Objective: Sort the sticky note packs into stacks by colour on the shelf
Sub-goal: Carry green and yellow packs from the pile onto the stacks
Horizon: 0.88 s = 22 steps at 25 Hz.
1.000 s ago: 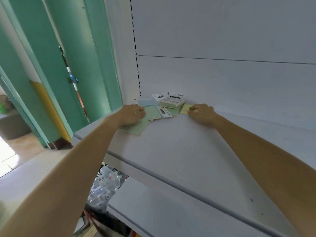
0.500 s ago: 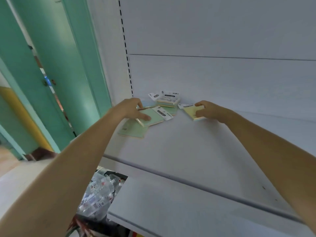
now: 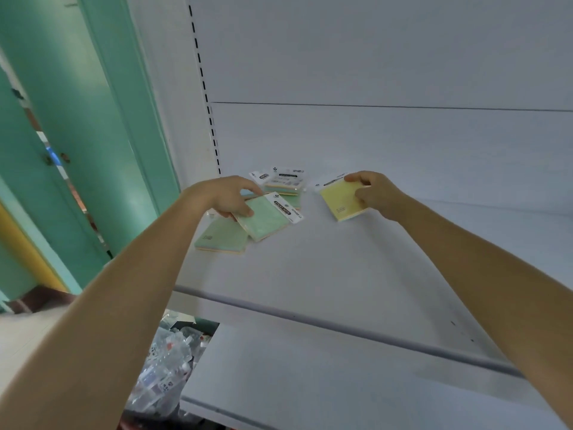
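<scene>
My left hand point(image 3: 228, 197) grips a green sticky note pack point(image 3: 266, 217) by its left corner, tilted over a second green pack point(image 3: 221, 237) that lies flat on the white shelf point(image 3: 325, 274). My right hand point(image 3: 373, 193) holds a yellow pack point(image 3: 341, 198) by its right edge, lifted to the right of the pile. Behind the green packs sits a small pile of packs point(image 3: 283, 181) with white labels, against the back panel; a blue pack edge shows partly hidden under my left hand.
The shelf's front lip point(image 3: 341, 328) runs across the middle; a lower shelf point(image 3: 310, 386) lies beneath. Clear plastic bags of items point(image 3: 167, 370) sit below left. A green door and frame point(image 3: 93, 135) stand to the left.
My right hand has pulled the yellow pack out of the pile and carried it right. My left hand has lifted the top green pack off the lower one.
</scene>
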{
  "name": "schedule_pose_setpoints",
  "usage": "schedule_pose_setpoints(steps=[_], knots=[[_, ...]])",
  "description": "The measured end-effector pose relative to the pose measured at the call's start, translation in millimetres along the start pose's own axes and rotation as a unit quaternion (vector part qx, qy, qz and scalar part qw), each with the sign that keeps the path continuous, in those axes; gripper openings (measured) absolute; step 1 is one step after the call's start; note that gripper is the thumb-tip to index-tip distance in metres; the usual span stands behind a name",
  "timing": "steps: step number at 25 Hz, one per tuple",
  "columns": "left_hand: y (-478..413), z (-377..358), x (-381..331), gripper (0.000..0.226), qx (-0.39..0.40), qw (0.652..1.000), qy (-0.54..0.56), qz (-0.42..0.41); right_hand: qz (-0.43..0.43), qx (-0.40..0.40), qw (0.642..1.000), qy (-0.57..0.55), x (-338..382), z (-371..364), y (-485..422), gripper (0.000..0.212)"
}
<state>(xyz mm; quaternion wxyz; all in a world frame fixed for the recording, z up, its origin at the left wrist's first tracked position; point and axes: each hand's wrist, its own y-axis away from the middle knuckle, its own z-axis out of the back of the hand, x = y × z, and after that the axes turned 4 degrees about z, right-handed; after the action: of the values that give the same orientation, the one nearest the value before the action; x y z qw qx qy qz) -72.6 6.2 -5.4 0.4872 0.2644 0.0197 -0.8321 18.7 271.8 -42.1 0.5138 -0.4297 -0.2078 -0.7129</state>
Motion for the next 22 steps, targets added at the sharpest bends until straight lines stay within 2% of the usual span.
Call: schedule_pose_setpoints(steps=[3, 8, 14, 22], knots=[[0, -7, -1, 0.044, -0.034, 0.991, 0.123, -0.043, -0.002, -0.038, 0.999, -0.029, -5, 7, 13, 0.052], [-1, -34, -18, 0.048, -0.079, 0.949, 0.289, -0.099, -0.007, -0.086, 0.995, -0.044, -21, 29, 49, 0.059], [-3, -89, -89, 0.049, -0.088, 0.922, 0.331, -0.177, -0.079, -0.196, 0.968, -0.137, -53, 79, 122, 0.057], [28, -169, -225, 0.049, -0.024, 0.908, 0.329, -0.259, -0.105, -0.316, 0.933, -0.133, -97, 190, 225, 0.058]])
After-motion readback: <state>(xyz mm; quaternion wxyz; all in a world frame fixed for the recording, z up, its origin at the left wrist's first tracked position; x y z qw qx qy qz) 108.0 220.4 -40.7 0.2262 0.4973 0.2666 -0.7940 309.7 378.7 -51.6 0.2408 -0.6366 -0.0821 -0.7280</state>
